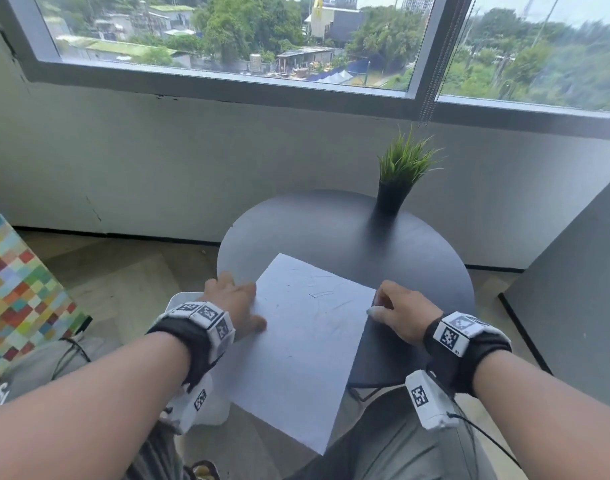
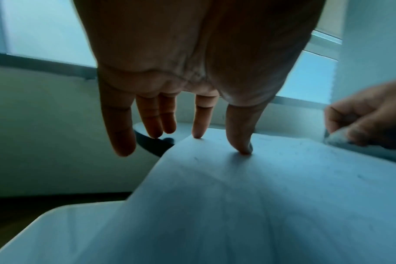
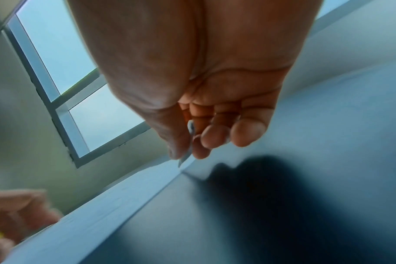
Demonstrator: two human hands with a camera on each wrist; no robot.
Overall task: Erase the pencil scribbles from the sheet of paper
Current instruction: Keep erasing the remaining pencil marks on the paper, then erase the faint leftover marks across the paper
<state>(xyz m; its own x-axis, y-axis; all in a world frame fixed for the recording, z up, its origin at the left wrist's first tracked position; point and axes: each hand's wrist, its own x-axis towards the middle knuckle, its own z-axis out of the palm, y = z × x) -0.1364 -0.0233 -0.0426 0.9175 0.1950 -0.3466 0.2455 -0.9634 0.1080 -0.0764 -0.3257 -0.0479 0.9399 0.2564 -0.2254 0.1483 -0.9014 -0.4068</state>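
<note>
A white sheet of paper [image 1: 307,341] lies askew on the round dark table [image 1: 348,237], its near half hanging past the edge over my lap. Faint pencil scribbles [image 1: 317,292] mark its upper part. My left hand [image 1: 234,299] lies with straight fingers on the sheet's left edge; in the left wrist view its thumb [image 2: 243,148] and index finger press the paper [image 2: 260,196]. My right hand [image 1: 397,310] hovers at the sheet's right corner with curled fingers and pinches a small pale grey piece that looks like an eraser [image 1: 372,310] [image 2: 337,139] [image 3: 185,157].
A potted grass plant [image 1: 397,181] stands at the table's far edge. A white container [image 2: 45,232] sits on the floor under my left wrist. A multicoloured panel [image 1: 16,289] leans at the left and a grey wall panel [image 1: 573,289] rises at the right.
</note>
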